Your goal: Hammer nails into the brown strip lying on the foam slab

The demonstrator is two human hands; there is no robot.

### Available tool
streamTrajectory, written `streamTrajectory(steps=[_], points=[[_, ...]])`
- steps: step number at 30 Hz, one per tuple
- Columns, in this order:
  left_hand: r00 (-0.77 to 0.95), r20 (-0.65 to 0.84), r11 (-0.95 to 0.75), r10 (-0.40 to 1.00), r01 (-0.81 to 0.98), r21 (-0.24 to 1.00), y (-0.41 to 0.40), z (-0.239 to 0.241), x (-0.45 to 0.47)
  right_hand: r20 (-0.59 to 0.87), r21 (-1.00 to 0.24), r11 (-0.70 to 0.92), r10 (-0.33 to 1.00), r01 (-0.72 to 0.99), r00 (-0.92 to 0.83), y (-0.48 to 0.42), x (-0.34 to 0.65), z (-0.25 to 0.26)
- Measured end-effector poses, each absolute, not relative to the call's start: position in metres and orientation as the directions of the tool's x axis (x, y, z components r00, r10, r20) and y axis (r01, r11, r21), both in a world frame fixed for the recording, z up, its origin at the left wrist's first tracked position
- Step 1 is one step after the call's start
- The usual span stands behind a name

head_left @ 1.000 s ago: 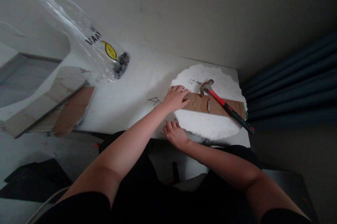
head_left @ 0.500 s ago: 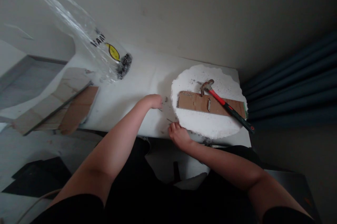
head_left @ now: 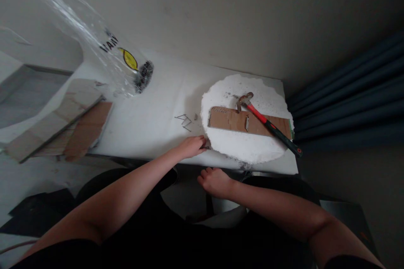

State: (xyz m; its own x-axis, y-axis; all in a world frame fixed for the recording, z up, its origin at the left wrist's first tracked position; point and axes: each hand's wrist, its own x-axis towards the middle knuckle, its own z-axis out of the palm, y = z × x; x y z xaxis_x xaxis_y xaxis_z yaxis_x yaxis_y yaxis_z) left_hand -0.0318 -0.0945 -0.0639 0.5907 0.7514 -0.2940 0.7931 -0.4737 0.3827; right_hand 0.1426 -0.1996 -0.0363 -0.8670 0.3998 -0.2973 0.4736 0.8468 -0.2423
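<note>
Grips unconfirmed: left hand (head_left: 192,147) now reaches nails (head_left: 206,147) beside white slab (head_left: 240,143), apparently taking over from curled, withdrawn right hand (head_left: 215,182).

Plain pale wall (head_left: 202,20) behind, faint smudges on it, tone darkening toward upper right. Dark blue curtain (head_left: 344,92) at right, hanging in deep folds. White table (head_left: 151,130) set against wall, right end just beside curtain. Pale, scuffed floor (head_left: 50,174) at lower left; dark sheets (head_left: 41,210) lying there, thin cable (head_left: 19,245) near them. Dark flat-topped unit (head_left: 345,218) at lower right, kind unclear. Light dim, greyish; left side brighter, right corner deep in shadow.
</note>
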Motion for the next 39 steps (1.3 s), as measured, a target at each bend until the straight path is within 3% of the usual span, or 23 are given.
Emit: streamTrajectory(steps=[7,17,20,22,26,29,32,39], points=[[0.586,-0.3,-0.504,0.752,0.806,0.311,-0.083,-0.065,-0.044,-0.279,-0.251,0.858,0.379,0.448,-0.882,-0.2,0.14,-0.037],[0.371,-0.249,-0.34,0.894,0.927,0.161,-0.051,-0.063,-0.083,-0.259,-0.238,0.87,0.371,0.431,-0.892,-0.199,0.137,-0.037],[0.324,-0.182,-0.287,0.928,0.936,0.204,-0.04,-0.055,-0.091,-0.171,-0.269,0.884,0.346,0.382,-0.923,-0.191,0.136,-0.021],[0.261,-0.041,-0.235,0.964,0.918,0.318,-0.032,-0.046,-0.088,-0.047,-0.313,0.887,0.343,0.34,-0.938,-0.174,0.141,-0.002],[0.141,0.316,-0.306,0.938,0.765,0.566,-0.021,-0.023,-0.056,0.222,-0.299,0.745,0.662,0.596,-0.716,-0.11,0.17,0.037],[0.245,0.414,-0.461,0.877,0.673,0.578,-0.015,-0.012,-0.022,0.296,-0.203,0.511,0.845,0.835,-0.445,-0.055,0.197,0.049],[0.373,0.357,-0.513,0.856,0.692,0.508,-0.011,-0.009,0.006,0.249,-0.109,0.439,0.881,0.892,-0.403,-0.018,0.209,0.046],[0.44,0.265,-0.511,0.858,0.788,0.345,0.001,-0.007,0.025,0.0,0.023,0.534,0.845,0.845,-0.535,-0.002,0.198,0.036]])
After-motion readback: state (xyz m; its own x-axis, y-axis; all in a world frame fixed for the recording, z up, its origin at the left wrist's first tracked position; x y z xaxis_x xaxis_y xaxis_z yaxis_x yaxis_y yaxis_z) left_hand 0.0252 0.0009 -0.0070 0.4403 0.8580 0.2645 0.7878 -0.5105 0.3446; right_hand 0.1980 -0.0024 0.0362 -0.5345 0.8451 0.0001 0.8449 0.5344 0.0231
